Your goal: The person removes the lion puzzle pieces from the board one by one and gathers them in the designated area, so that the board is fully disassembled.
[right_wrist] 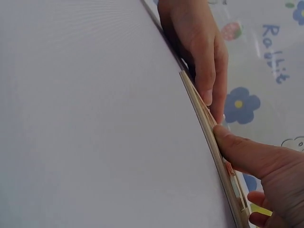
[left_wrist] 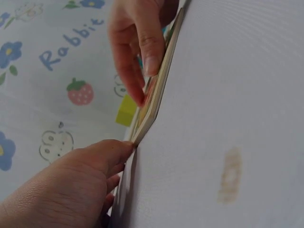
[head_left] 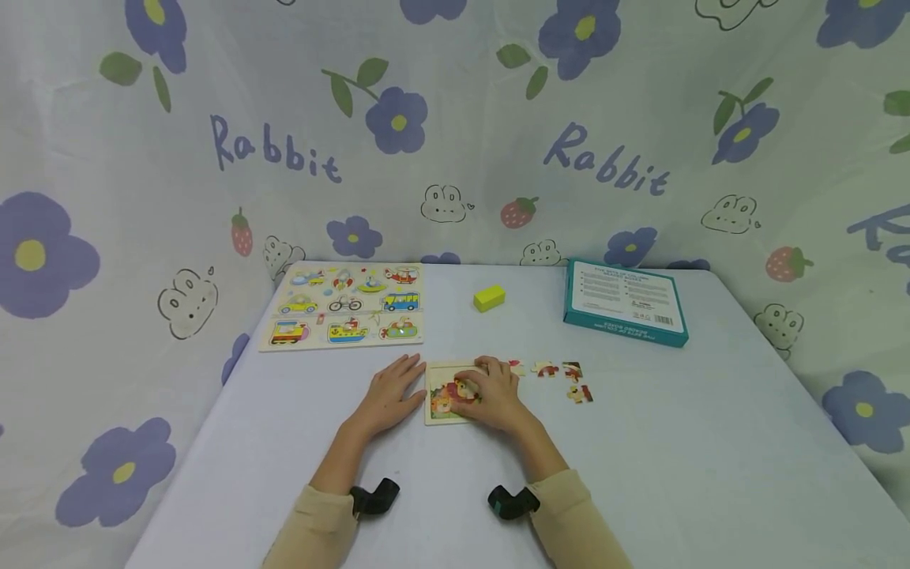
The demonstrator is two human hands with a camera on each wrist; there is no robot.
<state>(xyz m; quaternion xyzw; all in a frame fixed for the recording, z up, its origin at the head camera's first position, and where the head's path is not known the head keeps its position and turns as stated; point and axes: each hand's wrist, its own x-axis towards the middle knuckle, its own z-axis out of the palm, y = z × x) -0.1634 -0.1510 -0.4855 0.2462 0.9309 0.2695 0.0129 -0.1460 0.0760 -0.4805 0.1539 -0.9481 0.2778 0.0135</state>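
A small square wooden jigsaw puzzle (head_left: 438,415) with a pale frame and a colourful picture lies on the table between the hands. My left hand (head_left: 389,397) rests at its left side, fingers extended, thumb near the frame's edge. Over the puzzle's right half arches my right hand (head_left: 495,397), its thumb and index finger apart and touching the picture. In the right wrist view, the right thumb (right_wrist: 230,142) lies on the puzzle's face. The right hand covers part of the picture. Loose jigsaw pieces (head_left: 546,369) lie just right of it.
A wooden vehicle puzzle board (head_left: 341,308) lies at the back left. Behind the jigsaw sits a yellow block (head_left: 489,298). A teal and white box (head_left: 626,302) stands at the back right. Patterned cloth (head_left: 455,134) hangs behind the white table.
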